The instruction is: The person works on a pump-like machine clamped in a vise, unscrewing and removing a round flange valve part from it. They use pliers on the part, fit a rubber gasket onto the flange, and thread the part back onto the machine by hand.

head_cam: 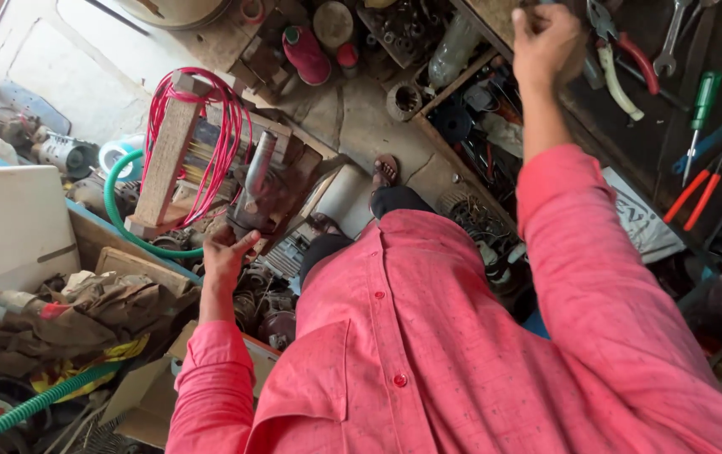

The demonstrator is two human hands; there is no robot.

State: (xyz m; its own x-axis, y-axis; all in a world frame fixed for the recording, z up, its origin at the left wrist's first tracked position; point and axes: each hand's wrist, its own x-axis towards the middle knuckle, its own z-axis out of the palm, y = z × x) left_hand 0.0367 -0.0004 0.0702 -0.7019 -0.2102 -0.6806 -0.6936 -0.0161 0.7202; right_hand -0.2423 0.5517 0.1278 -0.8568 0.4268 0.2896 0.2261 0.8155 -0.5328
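Note:
My left hand reaches down in a pink sleeve and grips the lower end of a rusty metal machine with a grey cylinder on top. Beside the machine a wooden frame carries loops of red wire. My right hand is raised to the edge of a dark workbench, fingers curled; what they hold is hidden. Red-handled pliers and white-handled pliers lie just right of that hand.
A green screwdriver, a wrench and red-handled cutters lie on the bench. A green hose curls behind the frame. A white box, brown rags, a red can and motor parts crowd the floor around my sandalled foot.

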